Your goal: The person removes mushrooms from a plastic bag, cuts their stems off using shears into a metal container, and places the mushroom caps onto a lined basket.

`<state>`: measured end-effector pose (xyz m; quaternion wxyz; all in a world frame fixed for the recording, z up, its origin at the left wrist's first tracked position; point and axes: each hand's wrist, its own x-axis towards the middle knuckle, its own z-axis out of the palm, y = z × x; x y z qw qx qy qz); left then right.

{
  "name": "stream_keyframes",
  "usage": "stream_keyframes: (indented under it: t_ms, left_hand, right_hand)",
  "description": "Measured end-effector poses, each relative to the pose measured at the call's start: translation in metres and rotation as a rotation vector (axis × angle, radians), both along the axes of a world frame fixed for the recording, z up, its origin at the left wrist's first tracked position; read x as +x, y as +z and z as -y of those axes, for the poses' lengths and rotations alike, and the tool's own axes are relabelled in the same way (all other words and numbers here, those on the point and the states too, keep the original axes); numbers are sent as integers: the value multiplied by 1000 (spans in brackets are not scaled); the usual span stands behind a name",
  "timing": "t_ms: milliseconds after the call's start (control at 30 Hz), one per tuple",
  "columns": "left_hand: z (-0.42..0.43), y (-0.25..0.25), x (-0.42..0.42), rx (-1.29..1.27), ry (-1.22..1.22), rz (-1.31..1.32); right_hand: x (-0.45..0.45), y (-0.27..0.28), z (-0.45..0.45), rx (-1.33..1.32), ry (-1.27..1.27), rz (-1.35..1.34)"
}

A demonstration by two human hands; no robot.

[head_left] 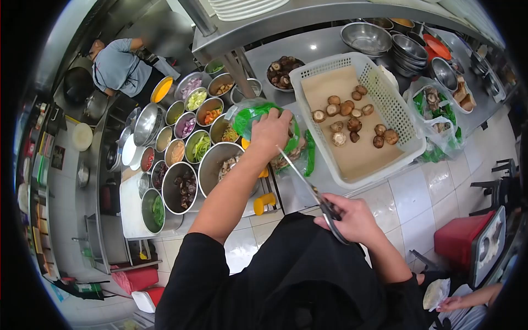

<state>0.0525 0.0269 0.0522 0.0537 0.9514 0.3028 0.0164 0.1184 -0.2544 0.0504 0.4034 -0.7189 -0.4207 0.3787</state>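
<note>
My left hand reaches onto a green and clear plastic bag at the table's edge, its fingers curled over the plastic. Pieces of food show inside the bag, below the hand. My right hand is closed round the handles of a pair of scissors, whose long blades point up and left toward my left wrist. To the right of the bag is a white plastic basket lined with brown paper, with several brown mushrooms in it.
Metal pots of cut vegetables crowd the left. Behind are a bowl of mushrooms and stacked metal bowls. Another bag lies right of the basket. A person works at upper left; another person's hand shows at lower right.
</note>
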Motion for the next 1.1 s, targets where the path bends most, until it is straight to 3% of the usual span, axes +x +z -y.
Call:
stream_keyframes:
  t_ms: [200,300,400,467,667,800,900,933,1033,1100]
  left_hand:
    - [-7,-4,-18,-71,25,113]
    - [-25,-23,-40,-90,-168,275]
    - [-33,-17,-50,-286,-53,226]
    - [-26,-9,-53,-278,1,223]
    - [6,6,-57,-150,85,142]
    - [6,1,-54,-162,36,109]
    - [-5,0,-52,-181,-5,39]
    - [-7,-2,-51,-159,3,53]
    - [-13,9,-53,-303,-59,65]
    - [-28,-10,-51,-334,-155,77]
  right_hand:
    - [-2,-7,-41,-110,25,-68]
    - [-2,-4,-50,-116,59,-20]
    - [-6,-12,-57,-111,66,23]
    - [-8,-19,-62,-119,56,35]
    - [-33,-31,-79,227,-163,-245]
    - [-24,-28,-124,514,-215,-206]
    - [-11,-29,-145,479,-104,-68]
    - [-12,-32,-150,477,-64,-132]
    - [-13,-24,-149,353,20,3]
    - [-14,-16,-149,260,61,28]
